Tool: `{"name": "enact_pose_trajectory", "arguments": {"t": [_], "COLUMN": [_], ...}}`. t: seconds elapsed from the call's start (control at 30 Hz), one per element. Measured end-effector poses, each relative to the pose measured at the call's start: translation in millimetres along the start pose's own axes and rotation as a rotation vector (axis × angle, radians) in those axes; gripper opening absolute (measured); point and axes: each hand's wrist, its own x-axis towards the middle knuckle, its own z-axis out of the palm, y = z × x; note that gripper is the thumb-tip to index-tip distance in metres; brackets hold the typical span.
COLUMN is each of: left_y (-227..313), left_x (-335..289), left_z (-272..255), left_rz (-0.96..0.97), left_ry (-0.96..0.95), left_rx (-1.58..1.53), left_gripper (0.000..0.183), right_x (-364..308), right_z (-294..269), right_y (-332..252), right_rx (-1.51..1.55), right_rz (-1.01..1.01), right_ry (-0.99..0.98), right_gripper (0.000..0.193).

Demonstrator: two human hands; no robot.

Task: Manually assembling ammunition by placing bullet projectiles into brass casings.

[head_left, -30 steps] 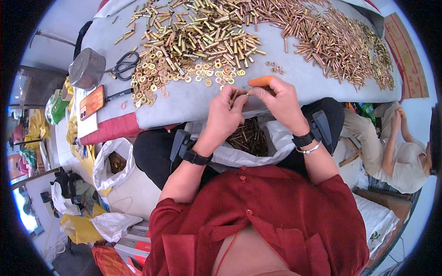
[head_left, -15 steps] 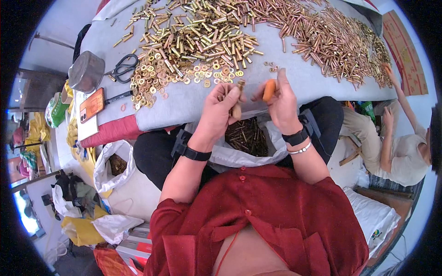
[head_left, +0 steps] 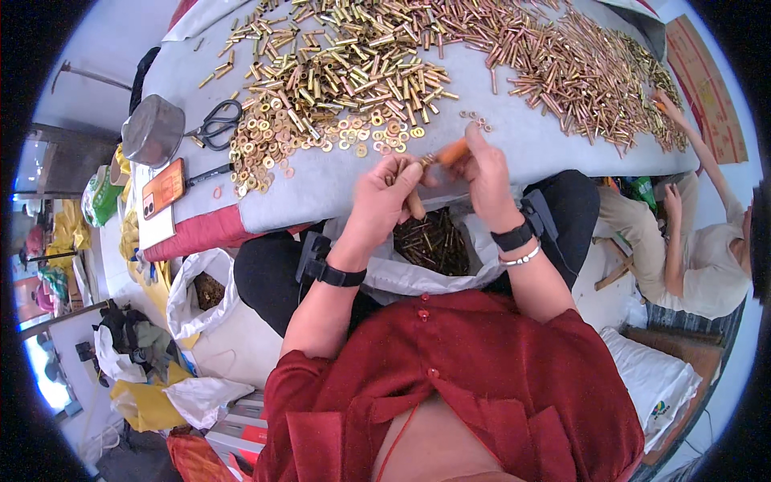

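My left hand [head_left: 384, 197] is closed around a small brass-coloured metal bolt, whose end [head_left: 426, 161] sticks out past the thumb toward the right. Most of the bolt is hidden in the fingers. My right hand [head_left: 491, 181] meets that end from the right, its fingers pinched there and partly smeared by motion. One of its fingers wears an orange finger cover [head_left: 454, 153]. Beneath both hands, an open white sack [head_left: 434, 283] between my knees contains many dark metal bolts [head_left: 432, 245].
On the grey-covered table lie heaps of brass sleeves [head_left: 345, 72], pinkish-gold bolts [head_left: 562, 72], flat washers [head_left: 257, 149] and several small nuts [head_left: 480, 122]. Black scissors [head_left: 218, 124], a metal pot [head_left: 152, 131] and an orange phone [head_left: 165, 189] are at left. A co-worker [head_left: 707, 257] reaches in at right.
My right hand has moved left, bringing the orange-covered finger to the end of the bolt in my left hand. The left hand has barely shifted.
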Motion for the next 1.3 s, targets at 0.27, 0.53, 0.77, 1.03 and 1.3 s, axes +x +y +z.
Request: {"name": "enact_pose_trajectory", "arguments": {"t": [0.27,0.53,0.77,1.03,1.3], "left_y": [0,6,7,6,9], "left_x": [-5,2,-2,-6,-7], "left_z": [10,-5,-13,-14,-14], "left_rz": [-0.087,-0.290,-0.256,-0.236,-0.269], "left_ry": [-0.093,-0.044,-0.028,0.020,0.007], "left_rx": [0.459,-0.420,-0.637,-0.480,-0.411], "left_gripper": [0.021,0.026,0.024,0.023,0.024], "right_x": [53,39,-26,-81,-96], "right_z": [15,0,24,60,29], "right_y": [8,10,-74,-141,-155], "right_rx": [-1.089,-1.089,0.257,0.661,1.004], "right_rz": [-0.508,-0.602,-0.378,-0.731,-0.511], "right_ry": [0.249,0.330,-0.314,-1.449,-1.199], "right_gripper": [0.024,0.022,0.031,0.024,0.021]}}
